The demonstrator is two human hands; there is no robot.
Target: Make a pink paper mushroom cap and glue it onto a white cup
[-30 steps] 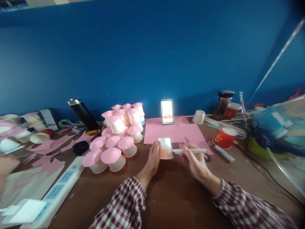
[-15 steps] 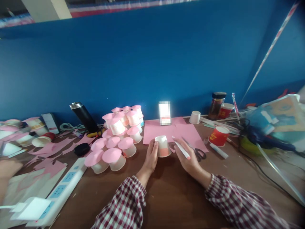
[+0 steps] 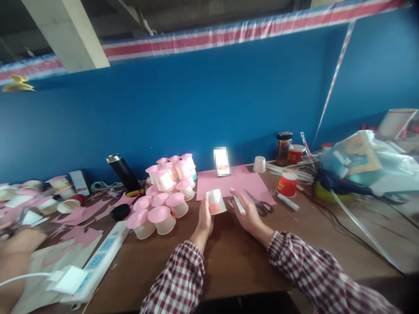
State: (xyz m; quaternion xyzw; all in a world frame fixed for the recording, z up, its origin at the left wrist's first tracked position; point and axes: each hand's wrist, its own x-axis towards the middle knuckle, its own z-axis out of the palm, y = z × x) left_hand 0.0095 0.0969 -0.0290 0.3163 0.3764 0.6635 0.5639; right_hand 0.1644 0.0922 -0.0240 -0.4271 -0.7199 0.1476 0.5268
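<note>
My left hand [image 3: 205,220] grips an upside-down paper cup [image 3: 215,202], white with an orange patch on its side and slightly tilted. A white marker pen [image 3: 238,203] with a red end rests in my right hand [image 3: 250,216], held just right of the cup and pointing up and away from me. Behind both hands lie pink paper sheets [image 3: 242,185]. Scissors [image 3: 263,206] with dark handles are on the table beside my right hand. To the left stand several upside-down cups topped with pink paper cones [image 3: 161,214].
A white power strip [image 3: 94,264] and black thermos [image 3: 122,172] stand left. At far left, another person's hand [image 3: 28,244] holds scissors near pink scraps [image 3: 81,213]. Rightward are a red cup [image 3: 287,185], white tube [image 3: 288,202], small white cup [image 3: 259,164], jar [image 3: 283,149] and cables.
The view has tilted up and shifted, showing more of the wall top. The cup leans a little more in my left hand, and the pen stays in my right.
</note>
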